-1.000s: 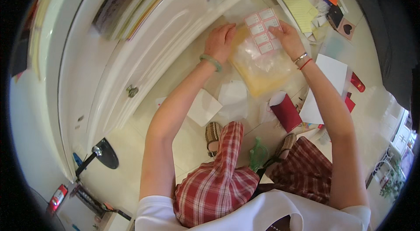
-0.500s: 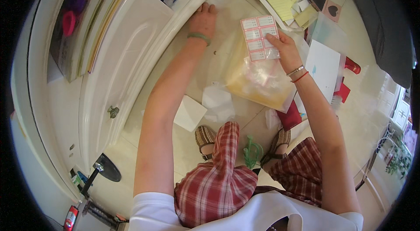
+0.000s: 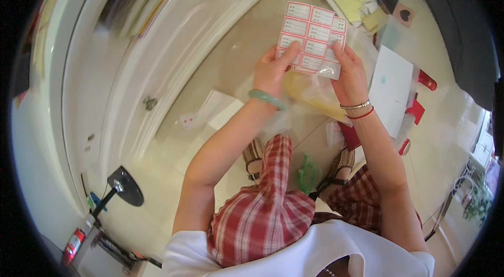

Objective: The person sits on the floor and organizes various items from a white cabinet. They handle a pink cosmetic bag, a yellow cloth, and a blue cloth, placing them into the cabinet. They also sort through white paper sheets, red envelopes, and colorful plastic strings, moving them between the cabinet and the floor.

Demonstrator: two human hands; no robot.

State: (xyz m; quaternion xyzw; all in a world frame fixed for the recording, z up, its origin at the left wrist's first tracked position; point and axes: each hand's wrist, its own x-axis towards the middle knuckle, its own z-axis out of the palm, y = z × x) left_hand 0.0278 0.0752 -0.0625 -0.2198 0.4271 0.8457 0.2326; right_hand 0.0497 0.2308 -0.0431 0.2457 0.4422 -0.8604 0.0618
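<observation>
Label sheets (image 3: 316, 33), red-bordered and overlapping, are held up to the right of the white cabinet (image 3: 184, 41), the reference for all positions. Your left hand (image 3: 270, 75), nearer the cabinet, grips the left sheet near its lower left corner, thumb on the printed face. Your right hand (image 3: 350, 75), farther from the cabinet, grips the right sheet at its right edge, thumb likewise on the face. Right of the cabinet, a yellowish plastic bag (image 3: 308, 92) shows partly behind your hands; farther right lies a white sheet (image 3: 389, 91).
</observation>
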